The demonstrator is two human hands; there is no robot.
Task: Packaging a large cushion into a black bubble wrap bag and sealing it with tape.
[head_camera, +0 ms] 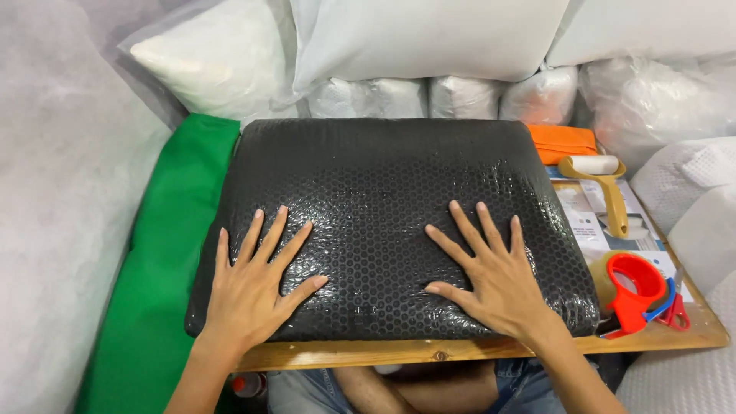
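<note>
Black cushion [383, 192]: a flat, rectangular pad with a honeycomb surface pattern, wrapped in clear bubble film. It lies flat on the wooden counter [460, 350] and covers most of the counter's width, with its near edge just behind the counter's front edge.

Left hand [257, 287]: placed palm down on the near left area of the cushion. The fingers [264, 234] are spread wide and lie flat on the film. The hand holds nothing.

Right hand [494, 280]: placed palm down on the near right area of the cushion. The fingers [483, 226] are spread wide and lie flat on the film. The hand holds nothing. The two hands are well apart.

Adjacent items:
- Green fabric [165, 261] lies along the left edge of the cushion.
- A tape dispenser [640, 291] with a red frame and a roll of brown tape stands on the counter, just beside the near right corner of the cushion.
- A lint roller [606, 188] with a yellow handle lies on printed sheets [590, 222] to the right of the cushion.
- An orange folded cloth [563, 142] lies behind the roller.
- White pillows in clear bags [429, 34] are stacked behind the counter.
</note>
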